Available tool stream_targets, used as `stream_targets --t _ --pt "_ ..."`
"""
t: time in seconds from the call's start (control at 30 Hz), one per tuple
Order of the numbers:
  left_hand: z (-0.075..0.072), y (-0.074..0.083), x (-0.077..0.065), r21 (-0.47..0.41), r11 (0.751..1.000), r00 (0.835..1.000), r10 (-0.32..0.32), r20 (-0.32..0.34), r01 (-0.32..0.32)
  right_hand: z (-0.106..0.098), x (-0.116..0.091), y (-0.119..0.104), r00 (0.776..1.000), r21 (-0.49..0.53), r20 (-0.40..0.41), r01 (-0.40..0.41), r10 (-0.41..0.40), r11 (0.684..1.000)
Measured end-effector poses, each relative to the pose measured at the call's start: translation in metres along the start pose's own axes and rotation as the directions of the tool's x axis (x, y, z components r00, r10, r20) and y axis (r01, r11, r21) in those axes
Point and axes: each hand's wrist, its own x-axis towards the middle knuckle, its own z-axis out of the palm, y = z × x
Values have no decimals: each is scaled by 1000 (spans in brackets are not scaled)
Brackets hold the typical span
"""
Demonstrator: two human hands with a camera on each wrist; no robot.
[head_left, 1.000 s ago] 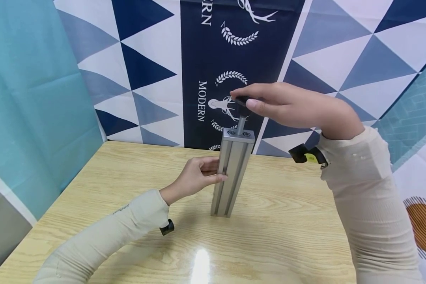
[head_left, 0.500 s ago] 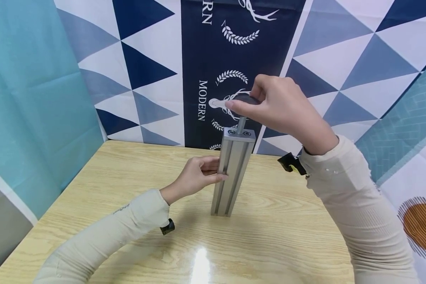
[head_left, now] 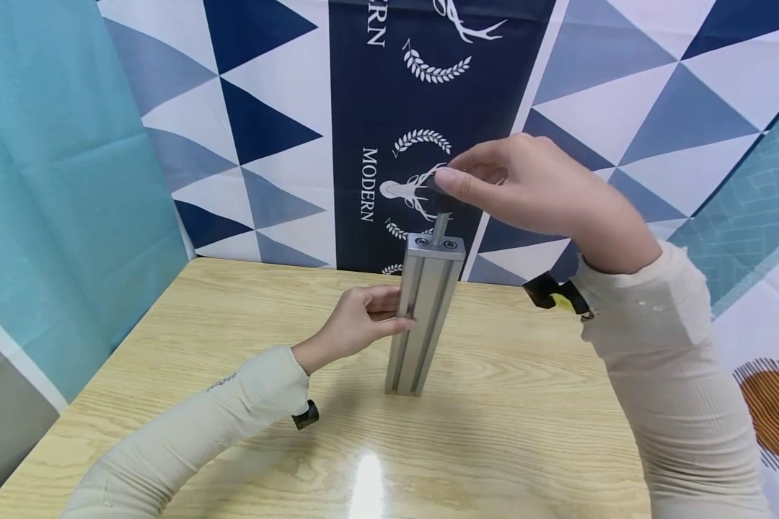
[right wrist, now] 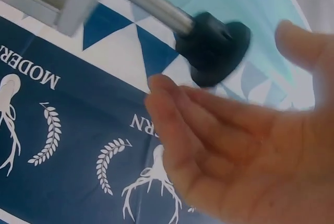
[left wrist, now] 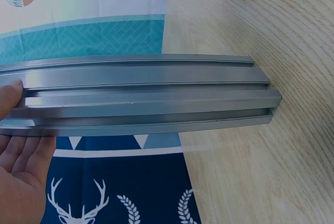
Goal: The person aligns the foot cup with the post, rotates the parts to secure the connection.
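A tall aluminum profile (head_left: 426,317) with grooved sides and two screws in its top plate stands on the wooden table. My left hand (head_left: 357,324) grips it midway up, thumb on the near face and fingers behind. In the left wrist view the profile (left wrist: 156,96) runs sideways past the thumb. A metal rod (head_left: 440,229) rises from the top plate and carries a black knob (head_left: 443,200). Around that knob hovers my right hand (head_left: 545,191), fingers loosely bent. The right wrist view shows the thumb apart from the flared knob (right wrist: 209,49), with the fingertips close beside it.
Under everything lies the light wooden table (head_left: 526,447). Behind its back edge hangs a patterned cloth (head_left: 279,144) with triangles and deer heads. A teal cloth (head_left: 58,180) borders the left side. Black cameras are strapped to both wrists.
Half a second ago my right hand's thumb and fingers pinched the knob; now they have loosened and the hand has shifted back right. The left hand and profile have stayed put.
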Motion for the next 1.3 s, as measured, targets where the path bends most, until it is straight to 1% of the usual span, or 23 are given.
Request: stream_targets --t 0.03,0.1,0.2,0.27,0.3,0.33,0.4,0.47,0.5,0.57,0.6,0.67,0.73,0.83,0.9,1.03,1.07,1.13,1.2,1.27,1.3 --pt "0 0 0 1 1000 1000 0 -1 0 -3 -1 2 999 2 37 33 -33 999" --pt "0 1 0 4 1000 1000 0 -3 0 -9 -2 6 988 18 116 100 -101 995" --pt "0 0 0 7 1000 1000 -6 -3 6 -14 -4 11 959 46 220 173 -179 984" --pt "0 1 0 6 1000 1000 -7 -3 7 -14 -2 13 948 56 229 214 -221 975" --pt "0 1 0 7 1000 1000 -7 -3 7 -13 -1 14 948 52 213 231 -237 972" --pt "0 1 0 8 1000 1000 -8 -3 8 -12 0 14 953 48 186 234 -239 971" --pt "0 1 0 10 1000 1000 -7 -3 7 -7 2 12 973 26 98 208 -209 978" --pt "1 2 -1 11 1000 1000 -8 -2 8 -1 3 9 990 8 -14 140 -140 990" --pt "1 2 -1 12 1000 1000 -8 -2 8 2 4 8 993 6 -63 99 -99 995" --pt "1 2 -1 12 1000 1000 -10 -3 10 8 4 4 990 7 -143 15 -14 1000" --pt "0 2 -1 11 1000 1000 -10 -3 10 11 4 3 985 9 -174 -10 12 1000" --pt "0 1 0 9 1000 1000 -8 -3 8 15 3 0 976 10 -214 -49 50 999" --pt "0 0 0 9 1000 1000 -2 -2 2 18 2 -2 970 3 -234 -70 69 998" --pt "0 0 0 6 1000 1000 5 -2 -4 18 0 -4 967 -10 -244 -79 74 997" --pt "0 0 -1 4 1000 1000 3 -4 -3 18 -2 -5 969 -24 -238 -73 65 997" --pt "0 2 -1 5 1000 1000 -2 -4 2 11 -4 -3 985 -48 -171 -32 23 998" --pt "0 2 -1 8 1000 1000 -3 -4 3 8 -5 -1 991 -58 -137 -11 3 998" --pt "0 3 -1 8 1000 1000 -2 -3 2 2 -6 2 998 -70 -40 42 -45 997" --pt "0 3 -1 7 1000 1000 -2 -4 2 -2 -6 4 993 -78 72 100 -94 992" --pt "0 2 -1 4 1000 1000 -2 -5 2 -6 -6 7 974 -74 172 163 -149 984" --pt "0 2 0 3 1000 1000 -1 -6 1 -7 -6 8 962 -66 206 195 -178 978"
